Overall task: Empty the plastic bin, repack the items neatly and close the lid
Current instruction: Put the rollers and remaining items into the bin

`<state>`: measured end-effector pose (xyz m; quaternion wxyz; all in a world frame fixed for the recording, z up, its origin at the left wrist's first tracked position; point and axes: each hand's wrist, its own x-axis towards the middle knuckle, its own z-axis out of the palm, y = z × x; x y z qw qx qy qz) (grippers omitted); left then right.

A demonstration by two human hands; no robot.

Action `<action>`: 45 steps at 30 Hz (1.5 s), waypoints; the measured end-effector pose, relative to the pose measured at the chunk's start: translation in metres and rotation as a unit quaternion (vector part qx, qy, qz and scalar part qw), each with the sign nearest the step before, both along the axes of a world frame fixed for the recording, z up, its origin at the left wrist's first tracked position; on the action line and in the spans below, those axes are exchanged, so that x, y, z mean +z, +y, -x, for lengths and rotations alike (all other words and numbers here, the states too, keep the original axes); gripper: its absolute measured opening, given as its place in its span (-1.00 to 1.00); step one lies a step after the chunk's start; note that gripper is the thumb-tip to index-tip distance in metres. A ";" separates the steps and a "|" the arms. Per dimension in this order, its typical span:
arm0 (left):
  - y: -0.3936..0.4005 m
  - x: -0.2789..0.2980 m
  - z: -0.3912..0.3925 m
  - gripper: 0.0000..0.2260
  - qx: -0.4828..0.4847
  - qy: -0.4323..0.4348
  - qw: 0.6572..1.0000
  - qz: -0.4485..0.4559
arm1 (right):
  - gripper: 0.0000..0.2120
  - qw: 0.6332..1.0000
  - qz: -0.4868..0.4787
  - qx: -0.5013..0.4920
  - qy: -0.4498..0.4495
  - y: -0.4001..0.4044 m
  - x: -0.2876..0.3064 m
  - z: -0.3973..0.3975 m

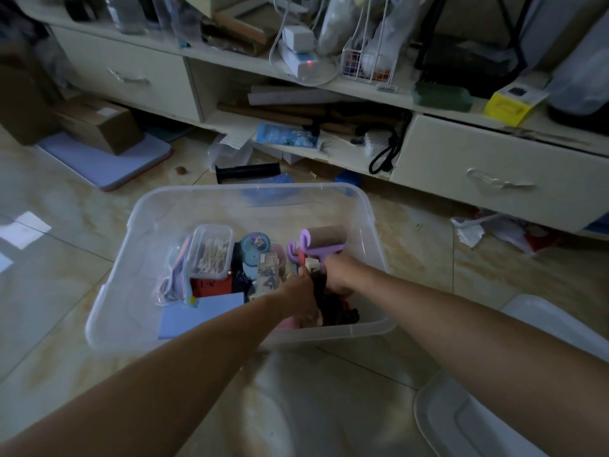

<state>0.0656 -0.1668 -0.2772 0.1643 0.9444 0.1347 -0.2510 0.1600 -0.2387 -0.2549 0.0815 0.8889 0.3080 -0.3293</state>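
A clear plastic bin (112,291) stands open on the tiled floor, holding several small items. Among them are a clear box of cotton swabs (211,252), a round teal tin (255,243), a blue sheet (197,316) and a purple lint roller (324,242). Both my hands reach into the bin's right side. My left hand (301,300) and my right hand (339,275) both grip a dark bundle (329,306) lying at the near right corner. The bin's translucent lid (468,420) lies on the floor at the lower right.
A cream cabinet with a drawer (494,173) and an open cluttered shelf runs along the back. A black tube (247,172) lies behind the bin. A cardboard box (99,123) sits on a mat at the left. Crumpled wrappers (501,230) lie to the right.
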 end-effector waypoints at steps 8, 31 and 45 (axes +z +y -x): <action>-0.007 0.003 0.002 -0.64 -0.015 -0.018 0.998 -0.061 | -0.92 0.999 -0.038 -0.010 -0.023 -0.005 -0.005 0.000; -0.129 0.172 -0.063 -0.82 0.102 -0.457 0.876 0.119 | -0.88 0.943 -0.263 -0.182 -0.094 -0.144 0.195 -0.106; -0.327 -0.018 -0.018 -0.73 -0.018 -0.029 0.979 0.200 | -0.75 0.930 -0.066 -0.353 -0.075 -0.405 0.009 -0.119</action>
